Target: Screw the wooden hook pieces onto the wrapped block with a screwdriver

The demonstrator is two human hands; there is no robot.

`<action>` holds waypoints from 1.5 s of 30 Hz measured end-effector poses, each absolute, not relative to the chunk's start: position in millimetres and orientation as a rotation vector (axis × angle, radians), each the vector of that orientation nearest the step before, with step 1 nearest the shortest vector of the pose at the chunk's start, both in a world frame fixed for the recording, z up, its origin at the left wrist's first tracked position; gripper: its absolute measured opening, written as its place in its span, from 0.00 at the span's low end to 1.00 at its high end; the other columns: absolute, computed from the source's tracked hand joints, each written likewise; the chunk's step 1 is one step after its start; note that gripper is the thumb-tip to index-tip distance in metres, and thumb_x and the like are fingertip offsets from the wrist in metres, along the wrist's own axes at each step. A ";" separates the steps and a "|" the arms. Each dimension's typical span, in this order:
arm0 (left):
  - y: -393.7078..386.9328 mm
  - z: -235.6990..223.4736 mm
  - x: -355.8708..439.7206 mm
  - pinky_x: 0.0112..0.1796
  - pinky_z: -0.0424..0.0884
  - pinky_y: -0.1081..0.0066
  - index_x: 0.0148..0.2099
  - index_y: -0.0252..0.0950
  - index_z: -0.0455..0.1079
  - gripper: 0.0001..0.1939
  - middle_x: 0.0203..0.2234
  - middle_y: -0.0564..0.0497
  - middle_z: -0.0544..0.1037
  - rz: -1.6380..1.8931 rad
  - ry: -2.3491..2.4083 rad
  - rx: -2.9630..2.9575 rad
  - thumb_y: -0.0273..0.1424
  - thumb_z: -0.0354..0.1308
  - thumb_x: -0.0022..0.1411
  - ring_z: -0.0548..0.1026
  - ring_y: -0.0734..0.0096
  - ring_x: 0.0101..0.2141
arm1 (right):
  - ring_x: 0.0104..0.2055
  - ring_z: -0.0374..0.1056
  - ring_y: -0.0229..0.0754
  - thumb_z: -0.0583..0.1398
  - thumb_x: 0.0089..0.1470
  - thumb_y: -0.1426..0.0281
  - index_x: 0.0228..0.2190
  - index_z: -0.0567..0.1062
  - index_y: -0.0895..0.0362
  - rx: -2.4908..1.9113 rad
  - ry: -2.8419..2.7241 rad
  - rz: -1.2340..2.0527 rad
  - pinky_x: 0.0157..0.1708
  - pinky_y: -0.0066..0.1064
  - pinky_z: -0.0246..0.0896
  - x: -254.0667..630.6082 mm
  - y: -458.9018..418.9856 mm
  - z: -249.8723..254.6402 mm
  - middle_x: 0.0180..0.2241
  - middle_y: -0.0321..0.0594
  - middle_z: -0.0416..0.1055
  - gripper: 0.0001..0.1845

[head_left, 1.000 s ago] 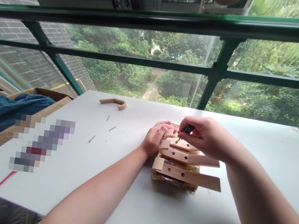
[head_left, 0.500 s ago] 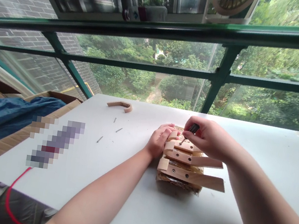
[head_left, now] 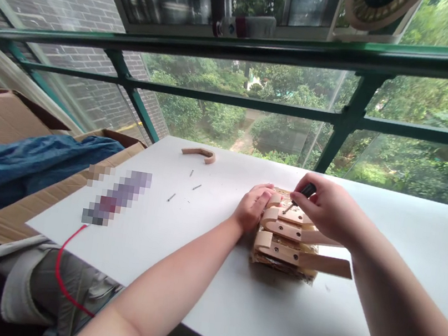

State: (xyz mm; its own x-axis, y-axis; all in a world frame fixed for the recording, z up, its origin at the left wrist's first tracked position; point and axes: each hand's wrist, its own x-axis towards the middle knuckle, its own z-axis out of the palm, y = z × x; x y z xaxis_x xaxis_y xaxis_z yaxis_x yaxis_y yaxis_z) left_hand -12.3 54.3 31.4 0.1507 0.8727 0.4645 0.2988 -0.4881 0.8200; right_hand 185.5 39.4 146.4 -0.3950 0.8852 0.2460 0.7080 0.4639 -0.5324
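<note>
A black-handled screwdriver (head_left: 309, 190) is pinched in my right hand (head_left: 320, 202), its shaft slanting down to a screw in a pale wooden hook (head_left: 294, 217). My left hand (head_left: 252, 206) is closed about the left side of a block wrapped in clear brown plastic (head_left: 282, 270), its fingers beside the curled end of that hook. Two more wooden hooks, a middle one (head_left: 290, 232) and a near one (head_left: 319, 262), lie across the block, each with two dark screw heads showing. Part of the far hook is hidden by my right hand.
On the white table (head_left: 211, 256) lie a loose wooden hook (head_left: 199, 152) and several screws (head_left: 197, 187). A blurred-out item (head_left: 118, 197) with a red cord (head_left: 59, 267) is at the left. Beyond are a cardboard box (head_left: 17, 114) with blue cloth (head_left: 31, 161) and a green railing (head_left: 234, 101).
The view has shifted, so everything sits further right in the picture. Both hands keep their places on the block, and the screwdriver stays at the same hook's screw.
</note>
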 end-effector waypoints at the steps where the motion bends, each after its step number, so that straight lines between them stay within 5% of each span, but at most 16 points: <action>1: 54.3 31.3 -12.6 0.64 0.62 0.60 0.42 0.34 0.80 0.30 0.49 0.43 0.80 1.338 1.109 1.880 0.42 0.38 0.74 0.67 0.61 0.61 | 0.20 0.61 0.37 0.59 0.57 0.58 0.30 0.70 0.53 -1.344 -2.186 0.491 0.22 0.29 0.52 185.9 41.1 145.5 0.21 0.33 0.70 0.11; 8: 54.4 32.1 -14.1 0.64 0.61 0.59 0.41 0.35 0.80 0.31 0.49 0.43 0.80 1.323 1.103 1.911 0.43 0.36 0.74 0.67 0.61 0.62 | 0.22 0.64 0.39 0.61 0.54 0.52 0.28 0.70 0.53 -1.416 -2.114 0.519 0.23 0.30 0.55 187.8 46.3 145.4 0.22 0.35 0.72 0.17; 17: 55.9 32.6 -13.4 0.63 0.62 0.59 0.42 0.35 0.80 0.30 0.48 0.44 0.80 1.338 1.092 1.904 0.42 0.38 0.74 0.68 0.60 0.60 | 0.21 0.62 0.37 0.59 0.57 0.58 0.31 0.68 0.52 -1.325 -2.212 0.430 0.23 0.30 0.52 182.7 39.0 143.0 0.21 0.32 0.68 0.11; 22: 57.5 32.9 -13.2 0.63 0.62 0.59 0.41 0.35 0.80 0.31 0.48 0.44 0.80 1.317 1.106 1.924 0.44 0.37 0.74 0.68 0.60 0.60 | 0.25 0.65 0.40 0.57 0.59 0.58 0.39 0.67 0.51 -1.334 -2.262 0.400 0.25 0.31 0.54 186.4 36.9 145.4 0.26 0.34 0.71 0.11; 26: 59.0 33.4 -13.0 0.63 0.62 0.60 0.41 0.35 0.80 0.30 0.47 0.44 0.81 1.320 1.084 1.920 0.43 0.37 0.74 0.68 0.61 0.60 | 0.31 0.69 0.43 0.53 0.60 0.68 0.48 0.62 0.51 -1.312 -2.275 0.434 0.31 0.32 0.59 185.8 35.1 146.8 0.33 0.38 0.75 0.14; 31: 59.5 33.9 -13.0 0.63 0.63 0.60 0.42 0.35 0.80 0.29 0.46 0.45 0.81 1.319 1.072 1.911 0.41 0.38 0.74 0.68 0.61 0.59 | 0.27 0.66 0.42 0.50 0.62 0.69 0.49 0.63 0.50 -1.323 -2.332 0.329 0.28 0.31 0.56 185.1 35.2 147.0 0.25 0.33 0.70 0.13; 39: 60.5 33.3 -12.9 0.62 0.63 0.61 0.41 0.36 0.80 0.28 0.45 0.45 0.81 1.329 1.062 1.934 0.39 0.39 0.74 0.69 0.62 0.59 | 0.23 0.60 0.39 0.55 0.61 0.63 0.37 0.67 0.51 -1.283 -2.426 0.184 0.25 0.29 0.51 188.2 30.7 153.5 0.22 0.32 0.67 0.05; 45: 61.2 32.1 -12.7 0.62 0.63 0.61 0.41 0.36 0.80 0.27 0.45 0.44 0.81 1.341 1.066 1.918 0.39 0.39 0.74 0.69 0.61 0.59 | 0.22 0.58 0.38 0.57 0.60 0.59 0.31 0.64 0.51 -1.364 -2.363 0.163 0.23 0.29 0.50 187.8 30.0 154.3 0.20 0.31 0.66 0.11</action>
State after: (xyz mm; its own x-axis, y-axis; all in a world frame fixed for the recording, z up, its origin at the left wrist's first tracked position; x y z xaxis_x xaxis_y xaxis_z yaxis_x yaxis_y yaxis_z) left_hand -12.7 61.2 32.1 0.1826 0.8510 0.4925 0.2884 -0.5252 0.8006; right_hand 187.8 30.0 154.3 -0.4399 0.8513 0.2861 0.8038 0.5153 -0.2973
